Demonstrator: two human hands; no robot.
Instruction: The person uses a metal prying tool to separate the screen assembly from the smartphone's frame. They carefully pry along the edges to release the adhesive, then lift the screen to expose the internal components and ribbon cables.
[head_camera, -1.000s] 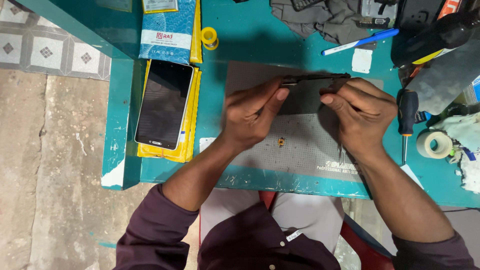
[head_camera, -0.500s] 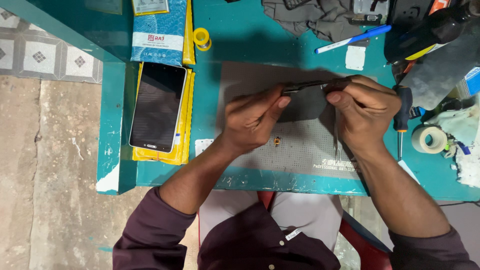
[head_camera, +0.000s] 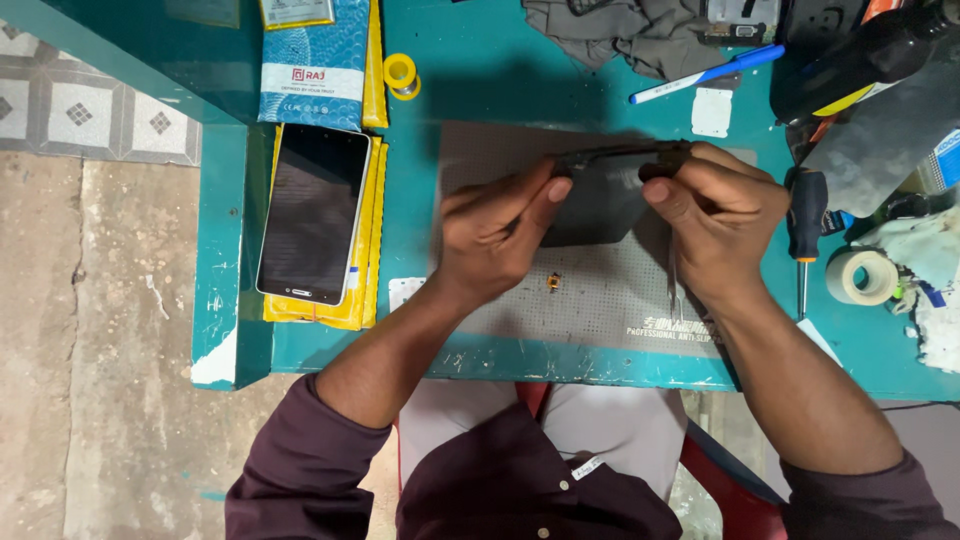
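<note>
Dark-grey slab (head_camera: 600, 195), flat and phone-sized, is held just above the grey mat (head_camera: 600, 300) at the middle of the teal bench (head_camera: 470, 80). Its long axis runs roughly from 9 to 3 o'clock, with the far edge raised toward 12. From the left hand (head_camera: 495, 240) the slab lies at about 2 o'clock; the thumb tip presses its left edge while the fingers curl behind, blurred, so how firmly they close cannot be told. From the right hand (head_camera: 715, 215) the slab lies at 9 o'clock; thumb and forefinger pinch its upper right corner. This hand also appears to hold a thin metal tool (head_camera: 675, 285) pointing down toward 6. Both hands touch the slab, neither clearly nearer. Both forearms enter from 6 o'clock and converge, wrists bent inward. A small brass part (head_camera: 552, 283) lies on the mat below the left hand. A phone (head_camera: 312, 215) rests on yellow packets at 9 o'clock, well apart; a screwdriver (head_camera: 806, 225) and tape roll (head_camera: 865, 276) lie at 3 o'clock.
</note>
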